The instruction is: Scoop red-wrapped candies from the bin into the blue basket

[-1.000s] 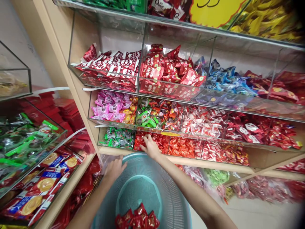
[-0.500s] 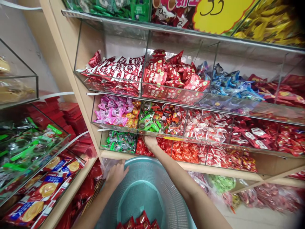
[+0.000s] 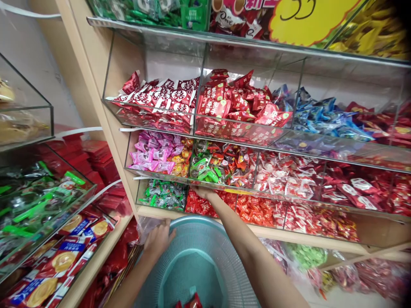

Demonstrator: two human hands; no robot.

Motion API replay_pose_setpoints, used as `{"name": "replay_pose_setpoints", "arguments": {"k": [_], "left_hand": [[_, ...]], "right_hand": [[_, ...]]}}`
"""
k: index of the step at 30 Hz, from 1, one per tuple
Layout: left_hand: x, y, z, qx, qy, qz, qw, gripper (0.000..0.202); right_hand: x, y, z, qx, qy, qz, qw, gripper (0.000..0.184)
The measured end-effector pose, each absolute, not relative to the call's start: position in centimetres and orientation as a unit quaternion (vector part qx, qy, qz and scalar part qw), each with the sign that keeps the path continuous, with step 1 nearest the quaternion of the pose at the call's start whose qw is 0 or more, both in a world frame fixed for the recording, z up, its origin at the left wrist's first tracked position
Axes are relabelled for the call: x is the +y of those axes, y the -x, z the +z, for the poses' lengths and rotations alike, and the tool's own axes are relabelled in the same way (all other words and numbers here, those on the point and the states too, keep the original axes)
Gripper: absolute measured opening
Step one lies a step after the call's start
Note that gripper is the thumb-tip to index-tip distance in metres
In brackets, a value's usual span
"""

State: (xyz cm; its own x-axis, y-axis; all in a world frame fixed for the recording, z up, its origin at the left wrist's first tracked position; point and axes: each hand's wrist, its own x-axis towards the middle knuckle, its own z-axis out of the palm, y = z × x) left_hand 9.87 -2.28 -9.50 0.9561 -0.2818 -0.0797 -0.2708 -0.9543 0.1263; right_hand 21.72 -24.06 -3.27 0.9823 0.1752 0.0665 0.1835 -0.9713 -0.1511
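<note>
A teal plastic basket stands tilted in front of the shelves, with a few red-wrapped candies at its near side. My left hand is closed over the basket's left rim. Past the basket, my right hand reaches into the lowest shelf, over a bin of small red-wrapped candies. The shelf above covers its fingers, so what they grasp, if anything, is hidden. Left of that bin lie green-and-silver wrapped candies; to the right are orange-red candies.
Clear dividers split the shelves above into bins of pink candies, red packets and blue candies. A wooden upright and a side shelf with biscuit packs stand left. Bagged goods lie under the lowest shelf.
The view has shifted slightly, so the shelves appear a little farther right and lower. Fewer of the basket's candies show at the bottom edge. Both hands remain in about the same places.
</note>
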Motion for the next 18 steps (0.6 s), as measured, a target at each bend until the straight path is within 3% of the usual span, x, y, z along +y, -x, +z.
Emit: {"name": "replay_pose_setpoints", "arguments": {"k": [6,18], "left_hand": [[-2.4,-9.7,-9.4,-0.14,-0.988,-0.045,0.056,0.039],[-2.6,-9.5,-9.1,-0.122,-0.989,-0.055,0.056,0.04]], "right_hand": [[-24.7,-20.4,-4.3,-0.084,0.993,-0.023,0.081,0.059],[-26.3,-16.5,-5.1,-0.152,0.983,-0.065,0.077,0.046]]}}
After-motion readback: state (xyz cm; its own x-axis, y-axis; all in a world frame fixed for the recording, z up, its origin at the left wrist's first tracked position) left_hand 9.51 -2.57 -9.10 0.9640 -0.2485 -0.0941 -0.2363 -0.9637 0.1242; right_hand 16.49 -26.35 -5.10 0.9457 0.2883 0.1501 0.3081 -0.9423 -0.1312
